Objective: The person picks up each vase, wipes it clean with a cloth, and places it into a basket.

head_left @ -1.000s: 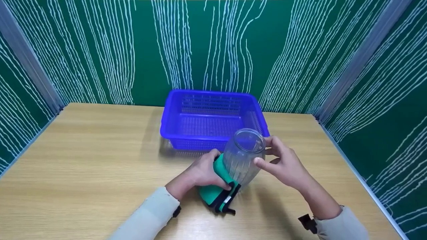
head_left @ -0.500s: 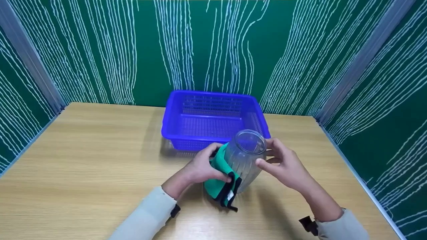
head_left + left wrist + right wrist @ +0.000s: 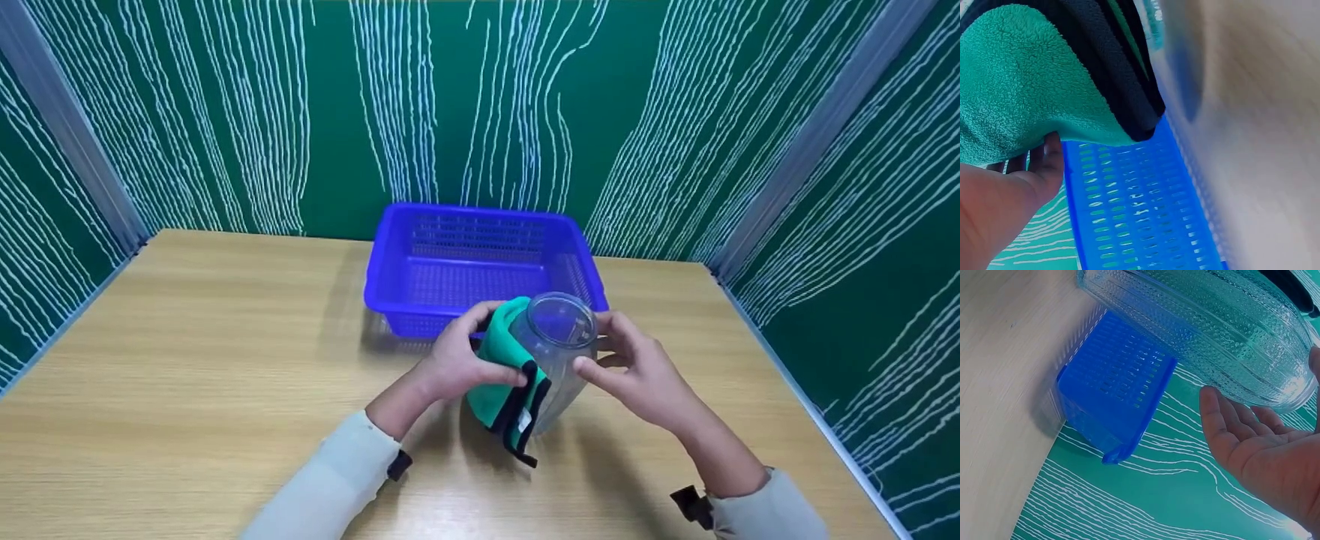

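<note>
A ribbed, clear glass vase stands close over the table, its round mouth facing up. My right hand holds it near the rim, thumb in front and fingers behind. In the right wrist view the dimpled wall of the vase shows above the curled fingers. My left hand grips a folded green cloth with black edging and lays it along the vase's left side. The cloth looks fluffy in the left wrist view, where the fingertips tuck under it.
Just behind the hands sits a blue perforated plastic basket, its near right corner overlapped by the vase. The wooden table ends at green walls with white wavy lines.
My left hand and the cloth have slid up along the vase toward its rim. The right hand and the vase have stayed nearly in place.
</note>
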{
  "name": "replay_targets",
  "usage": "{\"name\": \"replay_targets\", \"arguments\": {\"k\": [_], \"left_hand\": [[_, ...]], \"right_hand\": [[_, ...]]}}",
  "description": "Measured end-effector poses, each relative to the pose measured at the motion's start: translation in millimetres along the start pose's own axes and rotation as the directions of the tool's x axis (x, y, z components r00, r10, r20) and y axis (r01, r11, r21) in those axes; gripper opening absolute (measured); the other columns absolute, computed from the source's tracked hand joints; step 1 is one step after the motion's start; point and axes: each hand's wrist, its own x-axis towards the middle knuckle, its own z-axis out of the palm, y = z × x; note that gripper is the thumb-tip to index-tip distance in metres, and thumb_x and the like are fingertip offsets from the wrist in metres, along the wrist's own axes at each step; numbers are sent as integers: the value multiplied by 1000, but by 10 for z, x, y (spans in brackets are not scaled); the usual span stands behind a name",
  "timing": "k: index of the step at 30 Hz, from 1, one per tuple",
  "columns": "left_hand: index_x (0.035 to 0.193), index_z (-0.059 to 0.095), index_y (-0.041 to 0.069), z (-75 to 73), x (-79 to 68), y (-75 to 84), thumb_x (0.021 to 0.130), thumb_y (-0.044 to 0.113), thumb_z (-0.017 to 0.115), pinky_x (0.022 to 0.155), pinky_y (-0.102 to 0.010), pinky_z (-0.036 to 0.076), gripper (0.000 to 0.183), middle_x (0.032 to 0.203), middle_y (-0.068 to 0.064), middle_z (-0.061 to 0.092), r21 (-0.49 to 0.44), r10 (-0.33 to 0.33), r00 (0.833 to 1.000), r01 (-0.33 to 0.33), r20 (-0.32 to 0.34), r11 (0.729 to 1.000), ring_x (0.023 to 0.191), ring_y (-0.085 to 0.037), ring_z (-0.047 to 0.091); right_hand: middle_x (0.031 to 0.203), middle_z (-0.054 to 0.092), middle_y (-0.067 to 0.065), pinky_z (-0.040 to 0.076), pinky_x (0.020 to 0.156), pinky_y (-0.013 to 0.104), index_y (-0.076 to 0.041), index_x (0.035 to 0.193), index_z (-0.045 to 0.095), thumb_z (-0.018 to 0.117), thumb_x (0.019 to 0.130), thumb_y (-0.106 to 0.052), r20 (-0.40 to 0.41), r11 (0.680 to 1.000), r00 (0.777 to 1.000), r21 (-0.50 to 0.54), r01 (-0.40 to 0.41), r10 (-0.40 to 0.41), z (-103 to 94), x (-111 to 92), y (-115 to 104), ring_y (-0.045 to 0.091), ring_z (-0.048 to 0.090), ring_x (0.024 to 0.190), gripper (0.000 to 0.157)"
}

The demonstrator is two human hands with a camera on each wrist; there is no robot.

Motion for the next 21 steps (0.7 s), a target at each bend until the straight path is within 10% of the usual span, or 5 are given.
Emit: {"name": "replay_targets", "arguments": {"k": [21], "left_hand": [[120, 30, 52, 122, 159, -45, 51, 56, 76, 86, -44, 40, 83, 119, 19, 40, 126, -25, 1000, 27, -17, 992, 108, -10, 42]], "right_hand": [[109, 58, 7, 44, 81, 42, -8, 117, 45, 71, 73, -24, -19, 999, 999, 3, 42, -42, 40, -25, -108, 15, 54, 98, 53]]}}
